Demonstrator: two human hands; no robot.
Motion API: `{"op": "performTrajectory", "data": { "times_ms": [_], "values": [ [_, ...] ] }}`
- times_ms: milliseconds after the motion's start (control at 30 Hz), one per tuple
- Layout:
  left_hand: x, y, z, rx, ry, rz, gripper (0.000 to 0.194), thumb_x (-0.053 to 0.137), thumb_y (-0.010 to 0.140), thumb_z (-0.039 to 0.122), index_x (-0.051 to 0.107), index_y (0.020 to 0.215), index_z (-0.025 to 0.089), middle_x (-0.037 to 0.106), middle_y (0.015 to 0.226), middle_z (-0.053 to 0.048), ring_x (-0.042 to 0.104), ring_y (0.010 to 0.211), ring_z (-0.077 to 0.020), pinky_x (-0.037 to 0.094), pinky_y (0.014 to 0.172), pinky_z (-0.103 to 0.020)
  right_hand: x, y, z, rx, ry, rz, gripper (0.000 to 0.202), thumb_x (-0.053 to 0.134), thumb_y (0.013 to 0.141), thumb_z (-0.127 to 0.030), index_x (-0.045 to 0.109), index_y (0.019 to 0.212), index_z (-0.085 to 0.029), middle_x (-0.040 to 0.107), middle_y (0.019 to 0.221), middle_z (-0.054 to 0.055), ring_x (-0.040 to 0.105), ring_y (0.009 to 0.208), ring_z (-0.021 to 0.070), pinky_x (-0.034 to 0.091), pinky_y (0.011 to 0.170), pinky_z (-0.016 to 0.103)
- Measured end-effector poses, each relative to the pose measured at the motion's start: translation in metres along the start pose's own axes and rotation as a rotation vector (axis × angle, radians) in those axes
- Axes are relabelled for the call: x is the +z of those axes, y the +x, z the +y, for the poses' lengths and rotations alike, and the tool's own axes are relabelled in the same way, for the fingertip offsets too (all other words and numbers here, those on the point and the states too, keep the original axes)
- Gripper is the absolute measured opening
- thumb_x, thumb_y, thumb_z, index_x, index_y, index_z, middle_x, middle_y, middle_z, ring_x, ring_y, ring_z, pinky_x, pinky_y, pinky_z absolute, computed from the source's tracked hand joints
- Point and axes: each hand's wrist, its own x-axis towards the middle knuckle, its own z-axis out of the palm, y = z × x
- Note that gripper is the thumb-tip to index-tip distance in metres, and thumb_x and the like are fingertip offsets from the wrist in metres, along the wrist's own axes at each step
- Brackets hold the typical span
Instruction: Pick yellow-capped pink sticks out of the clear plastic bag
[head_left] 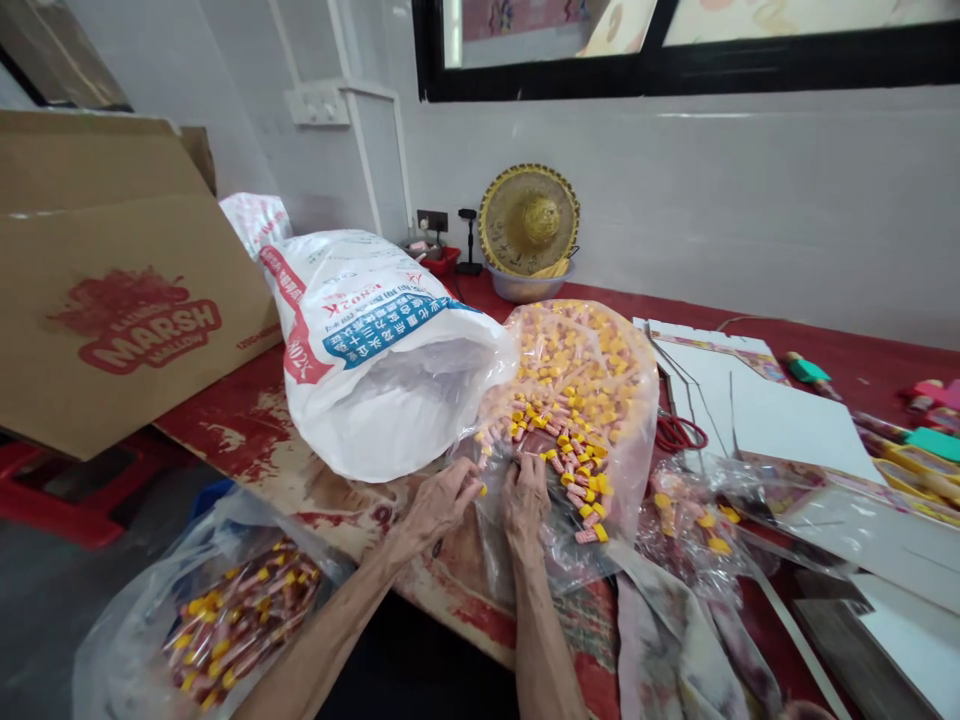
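Pieces (576, 445) (pink, yellow-tipped) beside right hand (527, 500).

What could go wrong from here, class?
Loose yellow-capped pink pieces at the mouth of the translucent plastic bag could roll off the table. The right hand, at the bag's mouth, might tug it and spill more. The left forearm might bump the filled bag at lower left.

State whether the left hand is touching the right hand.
Apart: the head view shows a narrow gap between the left hand and the right hand, with clear plastic visible there.
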Motion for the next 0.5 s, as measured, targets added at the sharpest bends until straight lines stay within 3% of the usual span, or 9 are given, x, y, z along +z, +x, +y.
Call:
{"op": "performTrajectory", "data": {
  "times_ms": [133,233,333,500],
  "values": [
    [0.006,-0.008,0.005,0.018,0.124,0.1,0.01,0.051,0.101,0.027,0.062,0.101,0.025,0.072,0.098,-0.003,0.071,0.084,-0.0186,0.051,0.073,-0.028,-0.007,0.005,0.001,0.051,0.004,0.158,0.032,0.041,0.099,-0.023,0.071,0.112,-0.02,0.067,0.119,0.015,0.063,0.11,0.0279,0.048,0.091,0.04],
    [0.02,-0.01,0.006,0.005,0.235,0.078,0.01,0.051,0.098,0.02,0.06,0.097,0.024,0.071,0.094,-0.004,0.07,0.08,-0.0191,0.046,0.063,-0.026,-0.008,0.005,0.002,0.074,-0.058,0.138,0.034,0.045,0.098,-0.024,0.071,0.118,-0.018,0.064,0.131,0.02,0.058,0.124,0.0333,0.045,0.095,0.045],
    [0.03,-0.009,0.004,0.015,0.248,0.059,0.012,0.051,0.096,0.017,0.06,0.1,0.024,0.071,0.095,-0.003,0.071,0.082,-0.0191,0.046,0.063,-0.026,-0.009,0.003,0.002,0.07,-0.079,0.02,0.031,0.046,0.1,-0.026,0.074,0.113,-0.02,0.069,0.12,0.019,0.058,0.118,0.0345,0.042,0.093,0.045],
    [0.024,-0.008,0.0,0.01,0.147,0.116,0.006,0.054,0.096,0.021,0.058,0.097,0.025,0.07,0.09,0.001,0.072,0.082,-0.0171,0.05,0.067,-0.024,-0.011,0.005,0.003,0.011,-0.015,0.07,0.035,0.043,0.105,-0.034,0.075,0.105,-0.02,0.074,0.099,0.013,0.062,0.102,0.029,0.043,0.091,0.04]
  ]
}}
